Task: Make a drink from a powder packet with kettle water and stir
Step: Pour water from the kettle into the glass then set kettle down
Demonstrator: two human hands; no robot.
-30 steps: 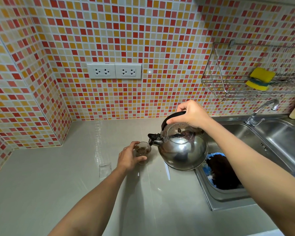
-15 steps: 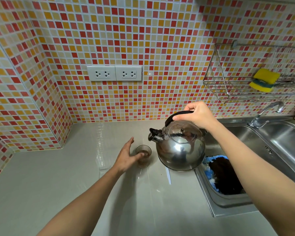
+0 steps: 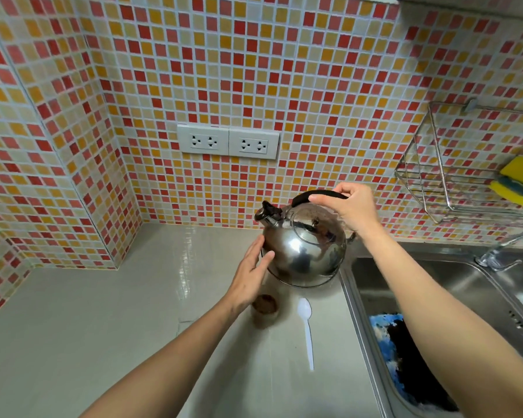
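Fingers (image 3: 329, 199) grip kettle (image 3: 304, 248) handle, spout pointing up-left.

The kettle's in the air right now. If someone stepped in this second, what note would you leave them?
Right hand: grips the kettle by its black handle, held upright above the counter.
Left hand: open, fingers against the kettle's side.
Glass: on the counter below the left hand, brown drink inside.
White spoon: lies on the counter right of the glass.
Done: water looks poured.
Left: set the kettle down, then stir.

Mirror-polished steel kettle (image 3: 304, 251), glossy white plastic spoon (image 3: 307, 330)
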